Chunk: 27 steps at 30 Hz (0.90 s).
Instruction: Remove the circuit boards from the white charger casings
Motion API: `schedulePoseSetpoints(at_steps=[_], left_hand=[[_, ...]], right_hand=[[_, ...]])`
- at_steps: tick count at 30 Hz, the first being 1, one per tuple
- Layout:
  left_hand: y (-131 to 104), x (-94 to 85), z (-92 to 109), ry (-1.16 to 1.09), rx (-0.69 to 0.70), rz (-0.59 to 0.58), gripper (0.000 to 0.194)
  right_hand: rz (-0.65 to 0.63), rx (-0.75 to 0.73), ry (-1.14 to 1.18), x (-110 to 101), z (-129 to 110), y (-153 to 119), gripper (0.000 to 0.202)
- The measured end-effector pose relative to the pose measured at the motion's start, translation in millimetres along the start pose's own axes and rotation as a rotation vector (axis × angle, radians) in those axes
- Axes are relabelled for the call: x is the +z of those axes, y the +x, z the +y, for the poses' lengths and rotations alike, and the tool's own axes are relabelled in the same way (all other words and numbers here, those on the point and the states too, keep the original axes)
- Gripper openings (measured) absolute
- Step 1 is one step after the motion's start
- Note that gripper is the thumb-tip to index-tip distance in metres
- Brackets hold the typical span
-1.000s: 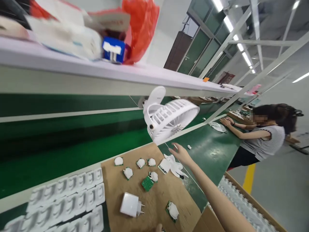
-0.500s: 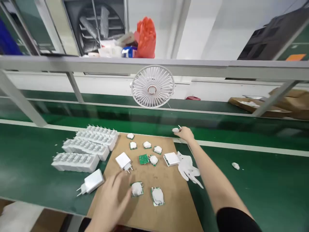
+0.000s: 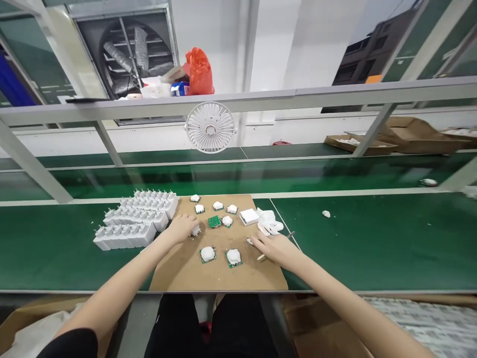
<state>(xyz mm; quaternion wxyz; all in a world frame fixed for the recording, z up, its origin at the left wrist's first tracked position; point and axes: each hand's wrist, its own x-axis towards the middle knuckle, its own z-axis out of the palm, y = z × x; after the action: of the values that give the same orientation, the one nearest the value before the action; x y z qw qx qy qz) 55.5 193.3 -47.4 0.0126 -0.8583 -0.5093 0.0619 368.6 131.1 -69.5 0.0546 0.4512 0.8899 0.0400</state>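
My left hand is closed around a white plug-in charger at the left of the brown board; most of the charger is hidden by the fingers. My right hand is at the board's right edge, its fingers bent around a thin stick-like tool. A small white lump shows at its fingertips. Two green circuit boards topped with white putty-like material lie in front. Several more lie farther back, beside a bare green board.
White charger housings stand in rows at left. A white open case and white gloves lie at the board's right. One white lump rests on the green table. A small fan hangs under the shelf.
My right hand has come back from the far edge to the board, bringing the tool and white lump. My left hand has moved forward and closed on the charger. The camera view has shifted.
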Motion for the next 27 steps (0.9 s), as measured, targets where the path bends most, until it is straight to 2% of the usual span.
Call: schedulePoseSetpoints(at_steps=[3, 6, 10, 13, 15, 17, 20, 24, 27], left_hand=[[-1, -4.6, -7, 0.001, 0.015, 0.016, 0.030], [-13, -7.1, -9, -0.040, -0.004, 0.102, 0.027], [-47, 3.6, 5, -0.185, -0.047, 0.242, 0.036], [-71, 16.9, 20, -0.346, -0.075, 0.303, 0.038], [-78, 22.8, 25, -0.540, -0.101, 0.336, 0.037], [-78, 25.3, 25, -0.669, -0.114, 0.346, 0.038], [-64, 24.3, 20, -0.691, -0.105, 0.333, 0.039], [-34, 22.5, 15, -0.635, -0.081, 0.353, 0.038], [-19, 27.3, 16, -0.626, -0.083, 0.353, 0.039]], right_hand=[[-0.034, 0.027, 0.019, -13, -4, -11, 0.027], [-0.036, 0.110, 0.043, -26, -6, -2, 0.026], [-0.047, 0.203, 0.050, -35, 10, 44, 0.030], [-0.117, 0.175, 0.048, -39, 33, 81, 0.033], [-0.180, 0.139, 0.036, -40, 47, 98, 0.033], [-0.235, 0.109, 0.009, -44, 56, 107, 0.034], [-0.312, 0.085, -0.067, -55, 59, 111, 0.034], [-0.433, 0.067, -0.192, -76, 43, 110, 0.030], [-0.520, 0.045, -0.235, -85, 26, 115, 0.025]])
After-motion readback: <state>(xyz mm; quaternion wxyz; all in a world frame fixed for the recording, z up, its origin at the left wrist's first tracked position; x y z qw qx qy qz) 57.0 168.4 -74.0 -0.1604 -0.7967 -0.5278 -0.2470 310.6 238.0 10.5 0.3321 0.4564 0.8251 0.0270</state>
